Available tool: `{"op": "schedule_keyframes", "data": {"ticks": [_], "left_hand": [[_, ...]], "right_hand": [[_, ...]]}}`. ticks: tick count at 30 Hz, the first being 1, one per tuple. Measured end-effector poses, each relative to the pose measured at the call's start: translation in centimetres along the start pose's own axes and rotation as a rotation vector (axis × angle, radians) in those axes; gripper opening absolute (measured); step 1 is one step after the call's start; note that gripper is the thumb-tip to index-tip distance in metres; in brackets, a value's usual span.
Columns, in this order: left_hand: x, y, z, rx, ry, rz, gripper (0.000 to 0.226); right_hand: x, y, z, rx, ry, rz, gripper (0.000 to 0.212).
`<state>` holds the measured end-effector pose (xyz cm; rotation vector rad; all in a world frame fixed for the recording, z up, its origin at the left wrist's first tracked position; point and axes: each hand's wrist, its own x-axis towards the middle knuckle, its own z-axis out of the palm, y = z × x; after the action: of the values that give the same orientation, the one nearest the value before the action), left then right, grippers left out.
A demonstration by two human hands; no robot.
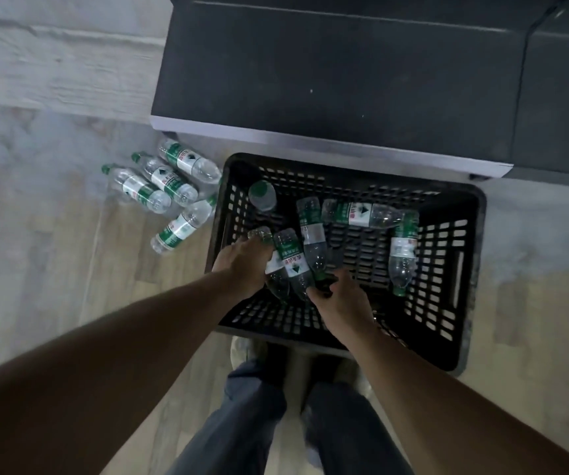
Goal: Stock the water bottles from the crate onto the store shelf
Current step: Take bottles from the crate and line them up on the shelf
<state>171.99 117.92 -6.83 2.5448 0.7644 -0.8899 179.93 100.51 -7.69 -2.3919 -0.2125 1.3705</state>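
Bottles [288, 265] — both hands [247, 262] gripping.

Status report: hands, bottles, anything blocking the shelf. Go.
Left hand and right hand both gripping clear green-labelled water bottles inside the black slotted plastic crate. Four more bottles lying on the floor. Dark shelf bare, unobstructed.

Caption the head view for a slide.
Both hands, left hand and right hand, grip water bottles inside the black crate; four bottles lie on the floor.
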Motion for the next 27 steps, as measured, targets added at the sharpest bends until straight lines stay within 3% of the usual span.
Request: {"op": "schedule_keyframes", "data": {"ticks": [6,11,15,21,24,27], "left_hand": [[6.8,-2.0,6.3,0.089,-0.093,0.015,0.046],[12.0,-3.3,11.9,0.435,-0.118,0.169,0.067],[14.3,-4.0,15.9,0.585,-0.075,0.148,0.084],[15.5,-5.1,20.1,0.587,0.068,0.110,0.064],[16.1,-5.2,20.7,0.621,0.117,0.119,0.058],[16.5,-5.3,20.4,0.686,0.158,0.141,0.061]], "right_hand": [[8.3,1.1,5.4,-0.021,0.004,-0.030,0.051],[15.2,1.4,9.6,-0.045,0.068,-0.056,0.041],[19.0,1.2,12.6,-0.290,0.075,-0.152,0.043],[21.2,1.8,15.7,-0.436,0.302,-0.264,0.043],[21.8,2.1,15.9,-0.522,0.300,-0.316,0.067],[22.0,1.5,15.8,-0.539,0.295,-0.273,0.065]]}}
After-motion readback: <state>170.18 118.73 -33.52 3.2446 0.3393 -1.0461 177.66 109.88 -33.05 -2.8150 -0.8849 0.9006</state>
